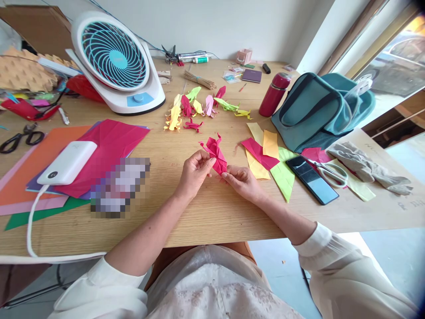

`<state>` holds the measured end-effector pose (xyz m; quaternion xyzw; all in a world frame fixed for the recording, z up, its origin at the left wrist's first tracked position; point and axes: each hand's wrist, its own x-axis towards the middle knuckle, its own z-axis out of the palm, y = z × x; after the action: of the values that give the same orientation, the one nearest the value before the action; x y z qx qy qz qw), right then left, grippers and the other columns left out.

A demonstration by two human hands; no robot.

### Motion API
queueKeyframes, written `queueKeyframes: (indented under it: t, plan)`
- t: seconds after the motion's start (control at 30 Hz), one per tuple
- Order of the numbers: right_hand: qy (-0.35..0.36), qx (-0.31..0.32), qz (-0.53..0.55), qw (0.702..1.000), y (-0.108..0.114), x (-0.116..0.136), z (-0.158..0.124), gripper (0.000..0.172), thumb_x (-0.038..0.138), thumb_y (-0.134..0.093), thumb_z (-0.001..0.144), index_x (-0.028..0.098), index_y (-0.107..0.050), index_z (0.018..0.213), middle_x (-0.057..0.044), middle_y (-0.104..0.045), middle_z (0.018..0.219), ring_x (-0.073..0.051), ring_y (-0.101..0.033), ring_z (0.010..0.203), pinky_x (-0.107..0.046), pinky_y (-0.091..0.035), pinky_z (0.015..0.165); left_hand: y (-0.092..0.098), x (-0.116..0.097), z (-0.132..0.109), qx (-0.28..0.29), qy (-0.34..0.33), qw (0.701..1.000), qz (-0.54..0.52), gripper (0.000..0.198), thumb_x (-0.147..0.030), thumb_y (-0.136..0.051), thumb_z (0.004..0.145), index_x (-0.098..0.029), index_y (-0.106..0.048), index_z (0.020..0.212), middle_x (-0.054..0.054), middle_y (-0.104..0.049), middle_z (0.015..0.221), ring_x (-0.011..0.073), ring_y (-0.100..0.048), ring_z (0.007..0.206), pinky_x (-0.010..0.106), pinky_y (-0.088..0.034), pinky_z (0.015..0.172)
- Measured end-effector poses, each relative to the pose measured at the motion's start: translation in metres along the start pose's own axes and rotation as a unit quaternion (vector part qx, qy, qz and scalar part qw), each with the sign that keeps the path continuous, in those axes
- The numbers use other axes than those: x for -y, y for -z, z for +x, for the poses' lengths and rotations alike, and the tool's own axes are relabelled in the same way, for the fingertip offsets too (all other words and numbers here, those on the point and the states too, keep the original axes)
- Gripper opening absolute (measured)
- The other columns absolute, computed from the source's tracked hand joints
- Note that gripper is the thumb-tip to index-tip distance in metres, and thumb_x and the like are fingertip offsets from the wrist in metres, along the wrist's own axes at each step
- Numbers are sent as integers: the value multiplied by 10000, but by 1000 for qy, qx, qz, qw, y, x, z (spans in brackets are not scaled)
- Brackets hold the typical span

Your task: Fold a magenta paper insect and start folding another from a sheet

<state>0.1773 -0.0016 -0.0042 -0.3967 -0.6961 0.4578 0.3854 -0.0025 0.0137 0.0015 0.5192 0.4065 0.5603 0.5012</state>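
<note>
Between my two hands, just above the table, is a red origami figure (217,155) with thin folded limbs pointing away from me. My left hand (196,170) pinches its left side between thumb and fingers. At its near lower corner, my right hand (243,180) is closed with thumb and forefinger on the paper. Beyond it lie several finished-looking folded paper figures, among them a small red one (193,125), a yellow one (173,117) and a pink one (209,106). Right of my hands are loose paper pieces, including a red strip (260,153) and an orange piece (271,144).
A white fan (114,57) stands back left. Coloured paper sheets (109,137) lie left under a white power bank (68,162). To the right are a red flask (275,94), a teal bag (308,115), a phone (312,179), scissors (332,173) and grey gloves (358,161).
</note>
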Motion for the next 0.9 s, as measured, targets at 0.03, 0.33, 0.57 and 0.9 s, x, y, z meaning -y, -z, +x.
queueKeyframes:
  t: [0.03, 0.33, 0.57, 0.9]
  plan:
    - [2, -7, -5, 1000, 0, -1, 0, 524, 662, -580, 924, 180, -720, 774, -14, -595, 674, -151, -539, 643, -278, -411, 602, 0, 0, 0, -1, 0, 1000, 2, 260, -375, -768, 782, -195, -587, 731, -41, -530, 706, 77, -457, 567, 183, -468, 495]
    - [-12, -6, 10, 1000, -3, -2, 1, 555, 700, -603, 883, 181, -657, 693, -3, -577, 638, -135, -522, 614, -264, -394, 582, 3, 5, 1, 18, 2, 1000, -8, 237, -342, -734, 811, -196, -573, 719, -50, -513, 665, 76, -473, 565, 183, -478, 512]
    - [-35, -5, 6, 999, 8, 4, 0, 565, 682, -527, 937, 181, -632, 697, 3, -555, 629, -135, -507, 616, -265, -398, 602, 4, 4, 3, 21, 23, 998, -51, 238, -372, -784, 785, -185, -640, 764, -56, -535, 660, 57, -455, 524, 180, -418, 476]
    - [-50, 1, 201, 978, 11, -13, 2, 357, 549, -649, 937, 279, -719, 1161, -26, -714, 1015, -191, -652, 981, -292, -509, 834, -3, 4, -3, 107, 132, 984, -62, 421, -512, -902, 641, -168, -759, 835, -35, -626, 601, 68, -524, 505, 205, -427, 512]
